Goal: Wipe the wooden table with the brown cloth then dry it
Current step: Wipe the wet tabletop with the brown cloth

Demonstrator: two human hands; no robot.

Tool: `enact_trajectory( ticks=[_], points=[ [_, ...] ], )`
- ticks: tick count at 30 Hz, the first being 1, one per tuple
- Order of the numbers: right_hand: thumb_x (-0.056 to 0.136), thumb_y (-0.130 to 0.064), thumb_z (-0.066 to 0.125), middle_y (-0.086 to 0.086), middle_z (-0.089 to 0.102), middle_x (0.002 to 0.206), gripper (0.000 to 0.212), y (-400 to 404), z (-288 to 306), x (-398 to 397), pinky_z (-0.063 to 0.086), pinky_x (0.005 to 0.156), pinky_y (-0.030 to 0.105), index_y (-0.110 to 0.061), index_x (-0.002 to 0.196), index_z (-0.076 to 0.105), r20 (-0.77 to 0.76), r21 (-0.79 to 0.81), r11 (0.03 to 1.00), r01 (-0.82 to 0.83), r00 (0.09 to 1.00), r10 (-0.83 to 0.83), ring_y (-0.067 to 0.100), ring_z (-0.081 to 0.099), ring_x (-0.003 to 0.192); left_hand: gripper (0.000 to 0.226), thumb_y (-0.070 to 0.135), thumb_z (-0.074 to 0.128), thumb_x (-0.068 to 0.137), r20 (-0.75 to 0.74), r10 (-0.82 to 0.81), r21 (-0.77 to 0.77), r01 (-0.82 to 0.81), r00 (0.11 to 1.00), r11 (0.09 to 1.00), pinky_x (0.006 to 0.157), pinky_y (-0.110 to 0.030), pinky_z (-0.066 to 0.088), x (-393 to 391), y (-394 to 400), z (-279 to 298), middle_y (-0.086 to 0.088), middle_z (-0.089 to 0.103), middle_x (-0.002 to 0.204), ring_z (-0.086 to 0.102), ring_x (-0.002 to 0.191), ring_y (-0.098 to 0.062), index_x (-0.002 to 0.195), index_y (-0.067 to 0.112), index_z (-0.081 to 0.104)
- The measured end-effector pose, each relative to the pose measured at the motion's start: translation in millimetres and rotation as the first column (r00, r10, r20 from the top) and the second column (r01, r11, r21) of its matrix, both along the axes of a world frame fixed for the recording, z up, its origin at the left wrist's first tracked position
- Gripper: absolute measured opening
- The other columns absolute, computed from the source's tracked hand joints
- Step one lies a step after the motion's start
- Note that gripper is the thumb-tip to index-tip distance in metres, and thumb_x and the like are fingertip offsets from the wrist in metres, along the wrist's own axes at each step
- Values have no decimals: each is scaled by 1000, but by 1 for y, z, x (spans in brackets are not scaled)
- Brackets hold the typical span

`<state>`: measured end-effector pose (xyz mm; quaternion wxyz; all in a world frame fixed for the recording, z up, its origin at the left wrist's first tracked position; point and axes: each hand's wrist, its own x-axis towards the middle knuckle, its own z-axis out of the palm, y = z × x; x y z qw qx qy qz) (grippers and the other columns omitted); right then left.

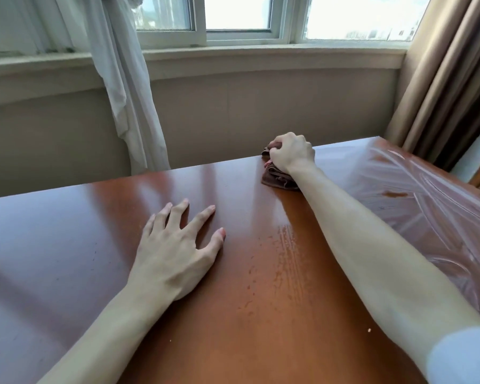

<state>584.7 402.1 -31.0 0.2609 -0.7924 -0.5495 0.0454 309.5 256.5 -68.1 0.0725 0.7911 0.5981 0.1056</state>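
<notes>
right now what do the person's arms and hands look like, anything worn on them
Both forearms are bare. The left hand and right hand show no gloves, rings or watch. The only clothing visible is a pale bluish-white sleeve at the right upper arm; the left arm leaves the picture still bare.

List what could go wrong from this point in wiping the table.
1. The right hand grips the brown cloth at the table's far edge; a further push could carry the cloth over it.
2. Wet streaks and droplets lie along the middle, and a broad wet film covers the right side; if not dried, they may leave marks.
3. The left hand rests flat beside the wet strip and could slip or smear it.
</notes>
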Motion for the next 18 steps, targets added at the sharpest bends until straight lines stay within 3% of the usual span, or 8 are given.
enact_trajectory(
  ticks=[5,10,18],
  points=[
    [83,-27,54,0,74,112,37,-37,-2,-7,50,86,35,-36,112,75,-3,-2,998,-60,998,60,31,63,109,61,75,25,93,-2,13,-7,-13,1000,1000,125,-41,7,2,-2,4,5,16,166,7,153,-20,151,56,24],
    [79,-31,50,-8,75,104,40,-141,-2,-34,54,87,41,-37,109,75,-13,12,994,-106,994,106,29,64,107,60,72,28,95,-13,9,-28,-9,1000,1000,124,-43,9,3,-5,13,0,20,166,12,153,-24,152,52,29],
    [89,-28,59,-19,60,139,37,-271,-3,-71,44,102,33,-40,122,71,26,26,962,-273,962,273,11,51,132,63,72,29,95,-39,-14,-5,14,999,1000,123,-46,12,-1,-8,11,-6,26,164,19,151,-29,152,48,33]
  ],
)
